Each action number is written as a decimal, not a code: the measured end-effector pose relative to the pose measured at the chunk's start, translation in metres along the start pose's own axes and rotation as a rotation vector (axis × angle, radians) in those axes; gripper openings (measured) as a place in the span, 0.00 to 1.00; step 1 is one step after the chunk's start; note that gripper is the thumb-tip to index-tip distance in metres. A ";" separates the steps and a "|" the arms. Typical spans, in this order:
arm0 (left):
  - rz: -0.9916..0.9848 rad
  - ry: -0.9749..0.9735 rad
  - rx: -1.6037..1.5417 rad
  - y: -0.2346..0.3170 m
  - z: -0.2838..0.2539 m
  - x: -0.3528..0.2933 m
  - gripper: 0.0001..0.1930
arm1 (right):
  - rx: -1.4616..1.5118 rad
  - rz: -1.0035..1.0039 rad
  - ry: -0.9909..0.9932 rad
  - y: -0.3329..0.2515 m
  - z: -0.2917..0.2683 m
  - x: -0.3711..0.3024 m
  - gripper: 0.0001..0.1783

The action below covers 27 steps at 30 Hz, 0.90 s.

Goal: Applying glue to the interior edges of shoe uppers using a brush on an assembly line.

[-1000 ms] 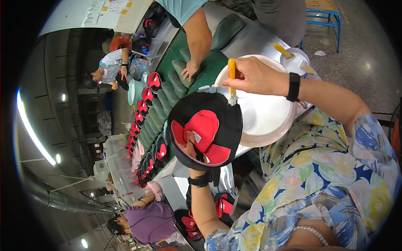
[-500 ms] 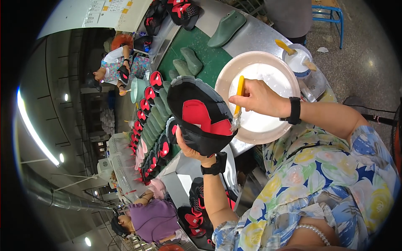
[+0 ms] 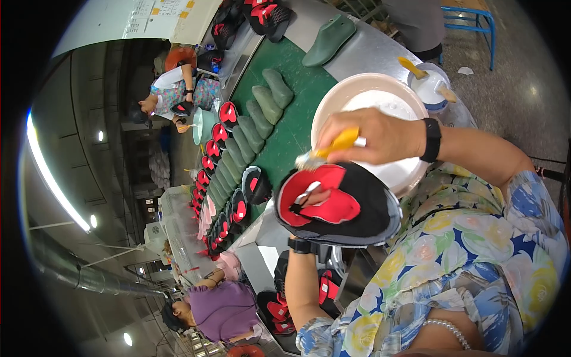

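Note:
My left hand (image 3: 317, 196) holds a black shoe upper (image 3: 372, 205) with red lining, and its fingers show through the opening. My right hand (image 3: 372, 137) is closed around a yellow-handled brush (image 3: 340, 143), somewhat blurred. The brush's pale bristles are at the upper left edge of the upper, by the red lining; whether they touch it I cannot tell. Behind my right hand stands a wide pale pink basin (image 3: 322, 107) of white liquid (image 3: 380, 102), partly covered by the hand and the upper.
Green shoe lasts (image 3: 276, 87) and red-lined black uppers (image 3: 228, 112) run in rows along the green table (image 3: 297, 128). A larger green last (image 3: 330, 40) lies farther back. Beside the basin is a tub (image 3: 429, 98) with brushes. Two co-workers (image 3: 223, 312) (image 3: 178, 89) are at the left.
The upper has swung round, its wide end now toward the lower right, and come closer to me. My right hand has carried the brush left, from the basin-side edge to the other end.

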<state>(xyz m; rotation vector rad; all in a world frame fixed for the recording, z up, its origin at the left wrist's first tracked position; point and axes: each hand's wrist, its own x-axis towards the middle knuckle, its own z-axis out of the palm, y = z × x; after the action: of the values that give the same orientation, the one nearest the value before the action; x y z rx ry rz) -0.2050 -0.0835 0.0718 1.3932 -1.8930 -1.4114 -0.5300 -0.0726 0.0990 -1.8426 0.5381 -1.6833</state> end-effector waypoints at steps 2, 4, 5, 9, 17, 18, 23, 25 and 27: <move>0.170 0.029 0.189 0.013 0.028 -0.009 0.11 | 0.055 -0.183 -0.079 -0.003 0.015 0.005 0.11; 0.415 0.082 0.463 0.020 0.045 -0.006 0.12 | 0.019 -0.305 -0.191 -0.001 0.028 0.008 0.11; 0.406 0.076 0.436 0.020 0.049 -0.006 0.12 | -0.020 -0.300 -0.172 0.003 0.029 0.010 0.10; 0.175 0.018 0.100 0.003 0.039 -0.004 0.15 | -0.226 -0.128 -0.200 0.021 0.019 0.008 0.10; -0.136 0.030 -0.382 -0.020 0.001 -0.011 0.19 | -0.222 0.510 -0.443 0.010 -0.025 -0.004 0.10; -0.100 0.020 -0.414 -0.019 -0.001 -0.015 0.20 | -0.239 0.532 -0.392 0.008 -0.024 -0.003 0.10; 0.211 -0.082 -0.698 -0.009 0.000 -0.017 0.21 | -0.173 -0.034 -0.111 0.011 -0.005 0.005 0.11; 0.218 -0.101 -0.853 -0.003 0.005 -0.015 0.21 | -0.241 -0.060 -0.271 0.010 -0.005 0.005 0.11; 0.044 -0.009 -0.884 0.006 0.008 -0.016 0.27 | -0.272 0.041 -0.296 0.008 -0.010 0.002 0.10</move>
<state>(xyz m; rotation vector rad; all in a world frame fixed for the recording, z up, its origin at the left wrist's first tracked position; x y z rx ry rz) -0.2071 -0.0659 0.0774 0.8808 -1.0302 -1.8803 -0.5389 -0.0813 0.0952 -2.2097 0.6982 -1.3281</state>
